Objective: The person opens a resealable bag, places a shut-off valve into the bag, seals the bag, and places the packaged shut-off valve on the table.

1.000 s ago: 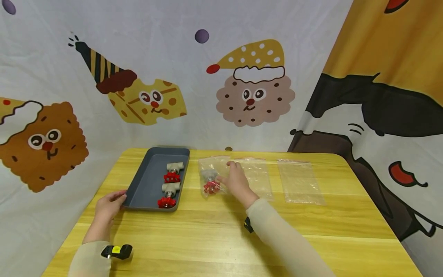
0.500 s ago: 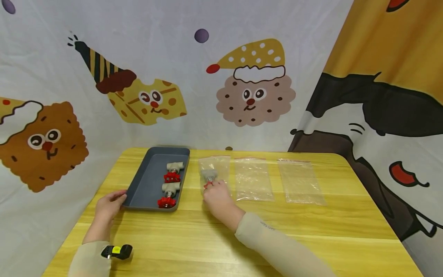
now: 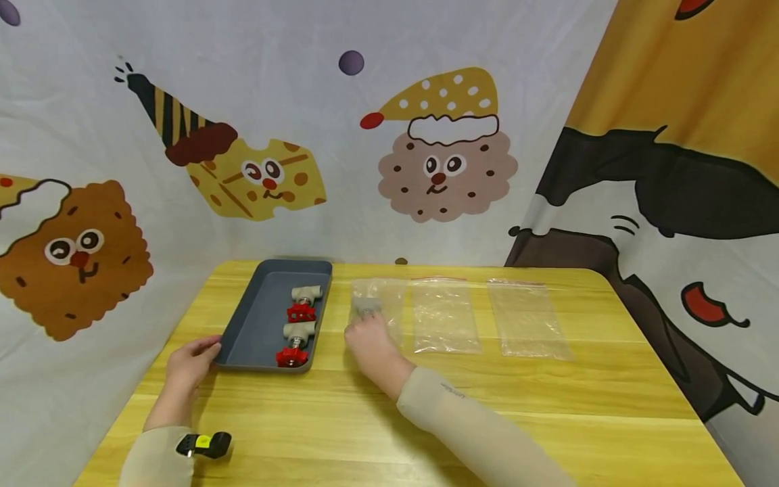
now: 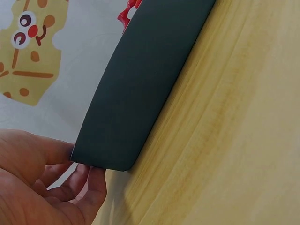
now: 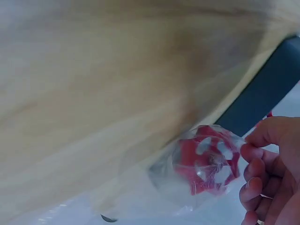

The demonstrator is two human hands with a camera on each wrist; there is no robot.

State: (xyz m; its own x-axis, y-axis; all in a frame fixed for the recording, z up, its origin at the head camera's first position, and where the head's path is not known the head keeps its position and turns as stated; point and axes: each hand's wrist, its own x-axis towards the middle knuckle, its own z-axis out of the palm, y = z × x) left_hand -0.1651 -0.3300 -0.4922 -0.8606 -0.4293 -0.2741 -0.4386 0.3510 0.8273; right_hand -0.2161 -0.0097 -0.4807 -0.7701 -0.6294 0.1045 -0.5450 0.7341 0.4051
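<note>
My right hand is at the near end of a clear zip bag, and in the right wrist view its thumb and index finger pinch the plastic corner. A valve lies inside this bag; its red handwheel shows through the film, while its grey body is visible in the head view. My left hand grips the near left corner of a dark grey tray, thumb at the rim and fingers against the wall. Two grey valves with red handwheels, one nearer and one farther, lie along the tray's right side.
Two more flat zip bags, a middle one and a right one, lie in a row on the wooden table. A printed cartoon curtain hangs right behind the table's back edge.
My right hand has moved from the bag's right edge to its near end, then slightly left, pinching its corner. The bag has shifted slightly. My left hand stays at the tray corner.
</note>
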